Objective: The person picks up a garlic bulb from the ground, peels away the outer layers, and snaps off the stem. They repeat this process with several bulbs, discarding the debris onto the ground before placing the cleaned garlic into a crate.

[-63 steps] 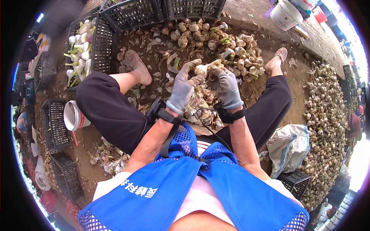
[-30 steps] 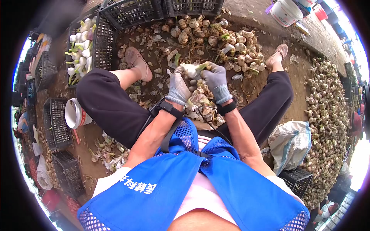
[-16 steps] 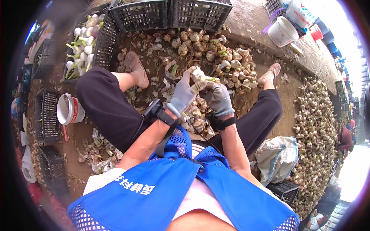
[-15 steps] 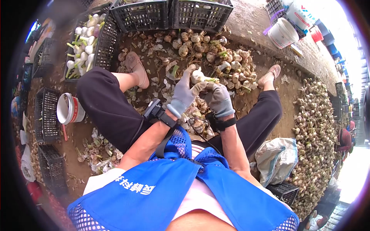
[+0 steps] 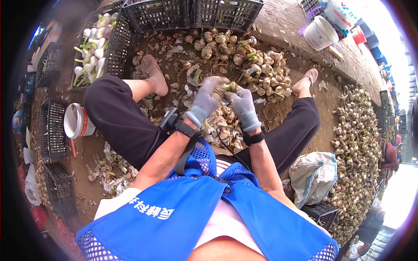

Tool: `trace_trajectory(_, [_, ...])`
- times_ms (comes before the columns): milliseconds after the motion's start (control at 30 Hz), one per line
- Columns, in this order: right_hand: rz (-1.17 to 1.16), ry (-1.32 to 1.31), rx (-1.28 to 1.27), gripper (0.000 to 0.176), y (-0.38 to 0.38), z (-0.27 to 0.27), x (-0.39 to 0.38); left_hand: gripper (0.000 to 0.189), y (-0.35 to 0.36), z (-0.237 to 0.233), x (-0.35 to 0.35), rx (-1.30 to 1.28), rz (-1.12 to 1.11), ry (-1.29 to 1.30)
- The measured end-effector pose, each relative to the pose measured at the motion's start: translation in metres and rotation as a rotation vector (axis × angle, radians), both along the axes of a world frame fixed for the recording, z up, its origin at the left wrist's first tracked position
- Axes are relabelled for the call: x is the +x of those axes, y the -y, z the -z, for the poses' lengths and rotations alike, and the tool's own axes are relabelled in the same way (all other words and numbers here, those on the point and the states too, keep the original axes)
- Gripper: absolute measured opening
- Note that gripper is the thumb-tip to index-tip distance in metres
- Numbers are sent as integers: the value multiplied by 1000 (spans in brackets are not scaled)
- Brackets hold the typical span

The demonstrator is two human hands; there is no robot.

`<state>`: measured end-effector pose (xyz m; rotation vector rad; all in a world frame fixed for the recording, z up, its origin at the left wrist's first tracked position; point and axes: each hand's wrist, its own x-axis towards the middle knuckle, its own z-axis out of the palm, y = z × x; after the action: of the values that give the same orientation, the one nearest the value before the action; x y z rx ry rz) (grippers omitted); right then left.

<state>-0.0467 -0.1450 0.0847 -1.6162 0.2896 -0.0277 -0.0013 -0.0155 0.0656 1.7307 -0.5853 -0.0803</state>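
Between my two gloved hands is a garlic bulb [image 5: 230, 88], mostly covered by fingers, with a bit of greenish stem showing. My left hand [image 5: 209, 95] is closed around the bulb. Pressed close beside it, my right hand [image 5: 242, 105] has its fingers closed at the stem. Both gloves are grey, and the fingertips are slightly smeared by motion. Below the hands lies a heap of papery garlic skins [image 5: 224, 119]. Just beyond them, on the ground, is a pile of untrimmed garlic [image 5: 265, 71].
A black crate [image 5: 119, 48] at the upper left holds cleaned white garlic [image 5: 93, 54]. More black crates [image 5: 159, 17] stand ahead. A white bucket [image 5: 79, 122] sits left of my knee. On the right are a woven sack [image 5: 312, 178] and a large garlic heap [image 5: 355, 165].
The white bulb that showed above my left hand is now mostly hidden by fingers. My left hand has turned over it, and my right hand has shifted slightly up and left.
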Motion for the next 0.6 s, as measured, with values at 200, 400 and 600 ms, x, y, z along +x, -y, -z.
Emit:
trace_trajectory(200, [-20,49,603,17,15,18,-5,17,-3,15,-6,-723,78,-1059])
trace_trajectory(400, [52,168,529,15,13,12,-6,27,1,-3,-6,-963,71,-1189])
trace_trajectory(600, [98,-49,234,19,5,-3,-2,25,-8,18,2,-753,36,-899])
